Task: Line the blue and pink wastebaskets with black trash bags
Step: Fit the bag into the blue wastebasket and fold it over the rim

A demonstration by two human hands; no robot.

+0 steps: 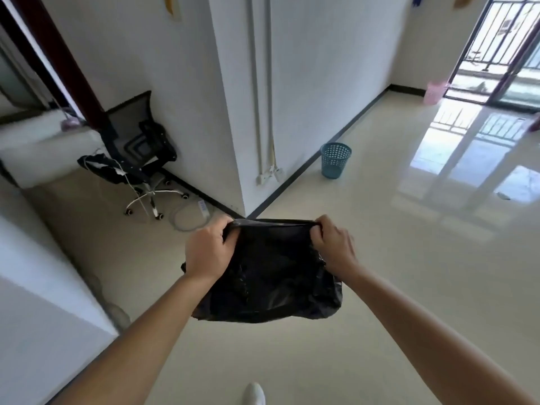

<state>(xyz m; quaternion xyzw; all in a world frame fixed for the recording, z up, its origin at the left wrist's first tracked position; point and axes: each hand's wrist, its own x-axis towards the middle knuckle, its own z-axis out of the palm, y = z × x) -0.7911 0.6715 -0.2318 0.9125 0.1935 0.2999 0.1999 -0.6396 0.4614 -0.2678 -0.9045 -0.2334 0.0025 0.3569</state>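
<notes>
A black trash bag (271,273) hangs in front of me, its top edge stretched between both hands. My left hand (209,249) pinches the left end of the edge and my right hand (333,244) pinches the right end. The blue wastebasket (335,160) stands on the floor by the white wall, well beyond the bag and a little to its right. It has a perforated wall and looks unlined. The pink wastebasket (436,93) stands far off near the balcony door at the upper right.
A white wall corner (242,159) juts out ahead. A black office chair (140,159) with clothes on it stands at the left, with a power strip and cable (190,217) on the floor. White furniture (43,287) lines the left side. Glossy tile floor (409,229) spreads right.
</notes>
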